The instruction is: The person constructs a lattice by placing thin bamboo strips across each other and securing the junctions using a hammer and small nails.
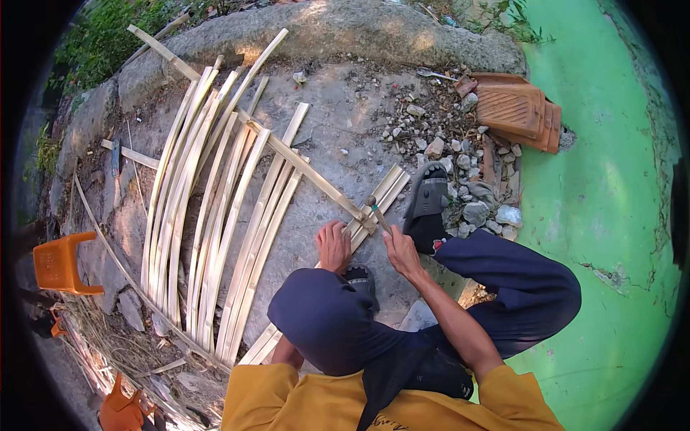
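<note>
My right hand [401,250] is closed around the handle of a small hammer [379,212]. The hammer's head lies just over the end of a long pale crosspiece [309,171], where it crosses a pair of bamboo slats [388,188] running between my feet. My left hand [333,246] is at the left edge of that pair, below the crossing, with bent fingers that appear to grip it; my knee hides part of the slats. Farther left, many more bamboo slats [228,230] lie side by side over the crosspiece. No nail can be made out.
Rubble [471,190] and stacked clay roof tiles [514,111] lie right of my sandalled foot [429,194], along a green wall [596,215]. An orange plastic chair [66,263] stands at the left. A raised concrete edge [330,32] runs across the far side.
</note>
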A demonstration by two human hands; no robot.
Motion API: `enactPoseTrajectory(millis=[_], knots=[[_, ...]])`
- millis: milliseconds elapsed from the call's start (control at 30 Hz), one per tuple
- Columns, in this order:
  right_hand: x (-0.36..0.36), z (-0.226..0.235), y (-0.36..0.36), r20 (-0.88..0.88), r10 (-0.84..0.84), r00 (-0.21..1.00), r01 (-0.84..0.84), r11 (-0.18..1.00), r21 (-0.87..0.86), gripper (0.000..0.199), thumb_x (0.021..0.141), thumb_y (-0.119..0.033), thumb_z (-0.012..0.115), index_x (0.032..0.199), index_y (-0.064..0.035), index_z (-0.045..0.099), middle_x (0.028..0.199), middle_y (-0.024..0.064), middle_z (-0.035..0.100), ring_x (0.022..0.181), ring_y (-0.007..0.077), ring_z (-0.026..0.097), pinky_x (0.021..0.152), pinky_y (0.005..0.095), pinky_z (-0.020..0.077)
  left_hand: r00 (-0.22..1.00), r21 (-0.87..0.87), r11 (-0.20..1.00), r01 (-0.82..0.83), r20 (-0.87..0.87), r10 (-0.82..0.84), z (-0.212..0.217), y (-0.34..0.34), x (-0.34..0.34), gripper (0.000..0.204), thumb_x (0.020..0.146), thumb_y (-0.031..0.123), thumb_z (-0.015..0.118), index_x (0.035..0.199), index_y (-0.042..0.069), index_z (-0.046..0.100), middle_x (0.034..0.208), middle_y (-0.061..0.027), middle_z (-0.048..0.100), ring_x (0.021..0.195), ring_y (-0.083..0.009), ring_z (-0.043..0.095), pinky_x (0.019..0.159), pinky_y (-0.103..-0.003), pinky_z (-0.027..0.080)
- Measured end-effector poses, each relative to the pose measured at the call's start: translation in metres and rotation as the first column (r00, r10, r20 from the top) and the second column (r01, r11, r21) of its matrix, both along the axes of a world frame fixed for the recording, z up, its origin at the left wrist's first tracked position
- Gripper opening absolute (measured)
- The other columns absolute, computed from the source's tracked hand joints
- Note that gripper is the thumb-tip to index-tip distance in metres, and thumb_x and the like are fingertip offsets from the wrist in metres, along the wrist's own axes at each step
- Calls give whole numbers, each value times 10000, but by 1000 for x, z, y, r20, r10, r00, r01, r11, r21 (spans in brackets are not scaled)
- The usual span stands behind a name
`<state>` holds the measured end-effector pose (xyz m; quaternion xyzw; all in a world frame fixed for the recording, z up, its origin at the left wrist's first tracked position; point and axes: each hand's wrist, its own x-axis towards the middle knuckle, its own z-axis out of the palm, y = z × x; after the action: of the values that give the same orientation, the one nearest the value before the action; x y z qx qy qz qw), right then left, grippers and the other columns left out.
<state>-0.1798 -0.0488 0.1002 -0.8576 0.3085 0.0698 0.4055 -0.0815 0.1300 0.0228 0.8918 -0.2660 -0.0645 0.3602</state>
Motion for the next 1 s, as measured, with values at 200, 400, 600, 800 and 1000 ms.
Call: enactPoseTrajectory(millis=[200, 400, 600, 800, 1000], knots=[[-1, -1, 3, 57, -20, 998, 18, 999, 37, 256, 1090, -268, 493, 1044, -17, 516, 785, 334, 625, 786, 574, 608, 654, 632, 433, 956, -66, 990, 122, 277, -99, 30, -67, 131, 267, 939, 158, 693, 1176, 85, 591, 1182, -96, 614, 1153, -303, 570, 1020, -444, 394], [-4, -7, 13, 12, 63, 998, -63, 997, 44, 237, 1090, -251, 494, 1076, -16, 523, 769, 329, 622, 784, 568, 613, 647, 623, 438, 955, 142, 960, 242, 140, -262, -19, -93, 178, 211, 993, 274, 623, 1083, 87, 581, 1041, -94, 607, 1064, -282, 581, 935, -417, 433], [-19, -13, 14, -11, 56, 998, -56, 996, 68, 216, 1089, -226, 498, 1112, -13, 527, 751, 329, 613, 763, 562, 612, 629, 616, 439, 957, 88, 965, 247, 137, -257, -27, -91, 175, 218, 1005, 289, 615, 1073, 87, 568, 1007, -96, 624, 1029, -275, 609, 867, -402, 420], [-37, -22, 18, -20, 58, 998, -57, 998, 33, 193, 1090, -204, 499, 1078, -13, 520, 735, 311, 597, 734, 550, 608, 599, 574, 436, 957, 42, 968, 246, 150, -249, -28, -96, 174, 189, 1006, 261, 607, 1073, 89, 566, 1002, -95, 622, 1013, -268, 610, 853, -399, 412], [8, 46, 26, 194, -42, 980, 30, 998, 64, 194, 1095, -183, 492, 1040, 0, 518, 704, 202, 551, 599, 404, 608, 556, 460, 448, 966, 87, 972, 218, 126, -227, -32, -81, 180, 157, 996, 224, 599, 1062, 87, 558, 980, -92, 610, 991, -262, 607, 850, -396, 403]])
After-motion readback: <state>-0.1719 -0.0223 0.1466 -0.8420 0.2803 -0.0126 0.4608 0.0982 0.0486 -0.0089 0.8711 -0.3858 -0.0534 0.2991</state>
